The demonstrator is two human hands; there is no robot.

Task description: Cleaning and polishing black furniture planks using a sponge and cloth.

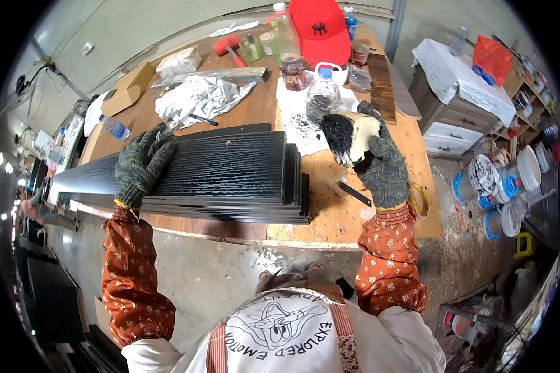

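A stack of long black boards [230, 165] with a ridged grain lies along the front of the work table, left of the middle. My left hand [146, 163], in a dark grey knit glove, lies on the top board with its fingers stretched over the surface. In my right hand [384, 168], gloved alike, is a cream-coloured pad [364, 135], its left side coated black. I cannot tell whether it is sponge or folded cloth. The hand holds it above the table, right of the stack. Below it lies a flat dark blade-like tool [356, 193].
A plastic bottle with dark liquid [323, 99] stands on a black-spotted white sheet [297, 127]. Behind are a red cap [320, 40], a red-headed mallet [226, 45], a crumpled white cloth [202, 99] and a tape roll [419, 200] at right. Buckets [504, 217] stand on the floor.
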